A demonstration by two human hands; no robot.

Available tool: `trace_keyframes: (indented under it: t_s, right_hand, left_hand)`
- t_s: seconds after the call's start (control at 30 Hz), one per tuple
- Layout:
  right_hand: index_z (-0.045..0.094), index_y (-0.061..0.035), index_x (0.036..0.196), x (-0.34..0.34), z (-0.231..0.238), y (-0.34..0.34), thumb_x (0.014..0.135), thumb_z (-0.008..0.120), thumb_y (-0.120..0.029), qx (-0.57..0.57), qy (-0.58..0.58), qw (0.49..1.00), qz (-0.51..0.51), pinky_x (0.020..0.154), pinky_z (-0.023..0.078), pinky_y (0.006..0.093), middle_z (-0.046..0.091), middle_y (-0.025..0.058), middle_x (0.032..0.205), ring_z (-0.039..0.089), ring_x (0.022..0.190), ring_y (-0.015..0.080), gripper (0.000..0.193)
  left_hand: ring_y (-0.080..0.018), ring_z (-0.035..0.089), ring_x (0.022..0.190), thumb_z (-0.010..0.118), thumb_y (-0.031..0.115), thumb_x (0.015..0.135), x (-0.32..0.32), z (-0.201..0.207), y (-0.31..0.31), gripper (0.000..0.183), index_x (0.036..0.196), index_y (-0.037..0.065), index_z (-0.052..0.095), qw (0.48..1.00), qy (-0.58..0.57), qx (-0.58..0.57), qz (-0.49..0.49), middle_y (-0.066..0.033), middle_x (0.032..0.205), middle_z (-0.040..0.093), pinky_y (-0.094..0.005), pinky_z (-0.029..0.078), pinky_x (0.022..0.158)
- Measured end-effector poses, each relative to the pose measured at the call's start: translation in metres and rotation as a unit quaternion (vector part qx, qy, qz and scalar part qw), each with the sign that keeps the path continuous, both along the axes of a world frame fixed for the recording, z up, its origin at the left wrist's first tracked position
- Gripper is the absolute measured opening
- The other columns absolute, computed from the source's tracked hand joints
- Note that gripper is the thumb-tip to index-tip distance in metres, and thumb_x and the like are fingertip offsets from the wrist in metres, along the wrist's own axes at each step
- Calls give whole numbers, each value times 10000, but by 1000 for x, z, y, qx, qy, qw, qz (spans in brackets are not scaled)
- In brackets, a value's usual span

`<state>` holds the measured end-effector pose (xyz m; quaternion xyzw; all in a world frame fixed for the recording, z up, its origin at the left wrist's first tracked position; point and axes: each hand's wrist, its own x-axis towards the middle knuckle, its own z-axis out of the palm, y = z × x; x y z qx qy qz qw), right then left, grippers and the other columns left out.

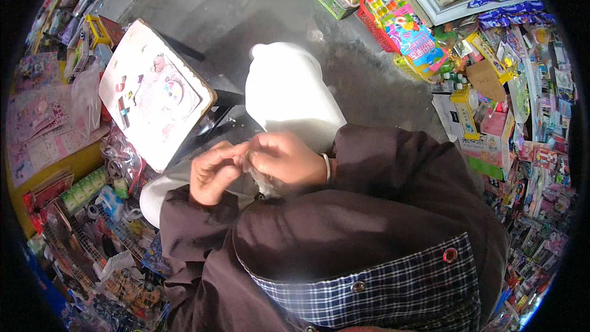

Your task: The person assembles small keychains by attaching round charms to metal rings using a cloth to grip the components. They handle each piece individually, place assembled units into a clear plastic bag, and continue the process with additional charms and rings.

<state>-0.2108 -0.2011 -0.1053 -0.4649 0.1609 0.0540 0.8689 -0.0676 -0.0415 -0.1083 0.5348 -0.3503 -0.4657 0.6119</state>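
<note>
Jacket (393, 227): closest to my lens, dark brown, with a blue-and-white checked panel (393, 292) and round snaps along the bottom.
Right hand (286, 158): I see its thumb and fingers clamped on the small piece; a pale bangle (328, 169) circles the wrist.
Left hand (212, 171): fingertips brought up against the right hand's; I cannot tell whether they pinch anything.
Small piece (265, 181): greyish and crumpled-looking, hanging below the right fingers, in front of the body; partly hidden, so I can't make out what it is.
White trousers (292, 89): ribbed, one knee reaching out beyond the hands.
Low table (157, 142): white top, ahead and to the left, with small coloured bits lying on it.
Red basket (375, 24): on my far right, beside bright packets (418, 40).
Floor (209, 15): grey, between goods crowded along both sides.
</note>
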Motion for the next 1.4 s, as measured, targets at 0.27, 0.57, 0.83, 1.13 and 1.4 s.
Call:
trace_keyframes:
  t_s: [0.27, 0.57, 0.83, 1.13, 1.4]
  right_hand:
    - [592, -19, 1035, -4, 1, 1, 895, 607, -175, -46, -160, 946, 277, 719, 456, 231, 643, 32, 936, 568, 822, 71, 210]
    - [593, -13, 1034, -5, 7, 1, 885, 614, -148, -39, -183, 948, 258, 703, 461, 239, 658, 47, 953, 577, 809, 83, 202]
    - [593, -9, 1020, -13, 8, 0, 902, 598, -168, -82, -197, 946, 243, 772, 471, 256, 651, 51, 976, 584, 877, 96, 198]
    - [593, 15, 1020, -19, 6, 13, 910, 599, -232, -8, -170, 955, 244, 753, 470, 243, 651, 54, 951, 579, 868, 81, 271]
    - [590, 22, 1007, -21, 12, 11, 909, 585, -196, -32, -150, 955, 253, 769, 471, 253, 650, 59, 965, 586, 888, 95, 240]
  left_hand:
    - [-265, 580, 1080, 523, 225, 936, 12, 19, -84, 353, 1195, -12, 558, 930, 175, 154, -283, -165, 1178, 608, -372, 442, 937]
    - [-173, 570, 1053, 510, 21, 902, 28, 50, -93, 332, 1232, 4, 547, 962, -224, 123, 93, -101, 1188, 594, -309, 423, 946]
    - [-376, 456, 1228, 654, 51, 781, 30, 31, -111, 508, 1269, 121, 531, 686, -668, 203, 202, -200, 1314, 496, -421, 405, 973]
    - [-239, 526, 1186, 586, 247, 918, 9, 25, -111, 456, 1301, 21, 487, 949, -255, 79, -168, -154, 1258, 555, -387, 429, 953]
    - [-197, 574, 1097, 608, 37, 868, 44, 22, -101, 295, 1163, 32, 603, 910, -349, 80, 208, -121, 1167, 623, -316, 435, 952]
